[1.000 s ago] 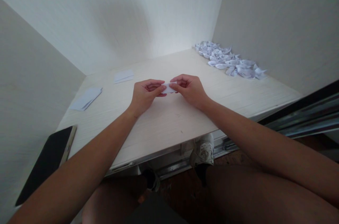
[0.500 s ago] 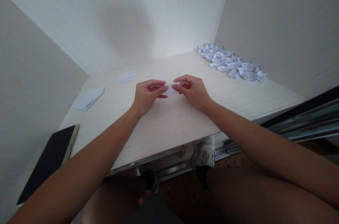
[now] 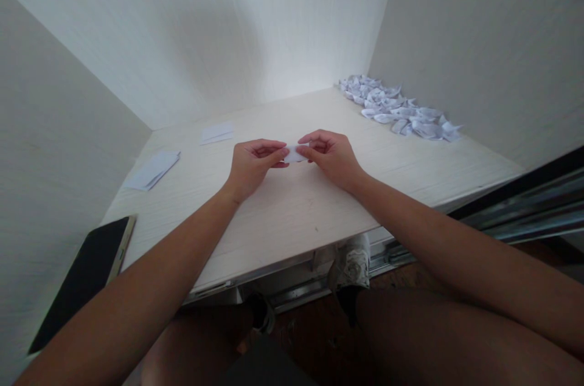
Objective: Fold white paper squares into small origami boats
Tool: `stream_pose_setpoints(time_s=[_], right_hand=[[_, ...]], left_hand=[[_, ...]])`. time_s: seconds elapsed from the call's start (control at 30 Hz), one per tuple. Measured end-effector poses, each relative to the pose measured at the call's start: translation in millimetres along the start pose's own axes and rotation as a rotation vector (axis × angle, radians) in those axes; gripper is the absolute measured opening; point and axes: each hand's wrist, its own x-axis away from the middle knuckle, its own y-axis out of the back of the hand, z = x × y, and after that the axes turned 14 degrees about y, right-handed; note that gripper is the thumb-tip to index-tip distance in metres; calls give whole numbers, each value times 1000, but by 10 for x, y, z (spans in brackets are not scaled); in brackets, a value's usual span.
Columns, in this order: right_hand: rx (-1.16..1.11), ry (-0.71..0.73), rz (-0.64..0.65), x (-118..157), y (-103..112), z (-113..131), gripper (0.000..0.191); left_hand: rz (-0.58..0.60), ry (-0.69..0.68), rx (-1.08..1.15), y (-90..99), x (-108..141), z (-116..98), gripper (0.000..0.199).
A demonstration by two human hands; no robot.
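Note:
A small piece of folded white paper (image 3: pixel 295 154) is pinched between my two hands, just above the middle of the white tabletop (image 3: pixel 274 234). My left hand (image 3: pixel 256 164) grips its left end, thumb on the near face and fingers behind. At the right end, my right hand (image 3: pixel 331 157) holds it the same way, with the thumb pressed on the paper. The fingers hide both ends, so how the paper is folded cannot be made out.
Folded white paper pieces (image 3: pixel 401 111) lie in a long heap along the right wall. Flat paper sheets (image 3: pixel 152 171) rest at the left, with more sheets (image 3: pixel 217 132) farther back. A dark-screened phone or tablet (image 3: pixel 84 276) lies at the left edge. Walls enclose the back and sides.
Both hands keep hold of the paper in nearly the same place. Only a very slight shift of the fingers shows; the other things have not moved.

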Motion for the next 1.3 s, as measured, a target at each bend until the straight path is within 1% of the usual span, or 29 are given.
stream_pose_setpoints(time_s=[0.33,0.5,0.63,0.87,1.13,1.2,1.3], right_hand=[[15,8,18,14,-1,30,19],[36,-8,47,13,11,44,16],[42,-15,52,13,18,35,18],[66,-19,57,5,23,9,18],[115,-15,58,12,23,19,15],[109,-39,87,13,21,39,16],[69,-83,164,12,18,59,18]], left_hand=[[-22,21,-25,7,-5,7,30],[-10,91,9,-2,3,-11,33],[23,125,69,-5,8,-13,33],[6,134,38,-6,-6,15,36],[4,110,2,0,-13,14,28],[12,89,-15,5,-3,3,27],[45,66,-53,18,9,-4,27]])
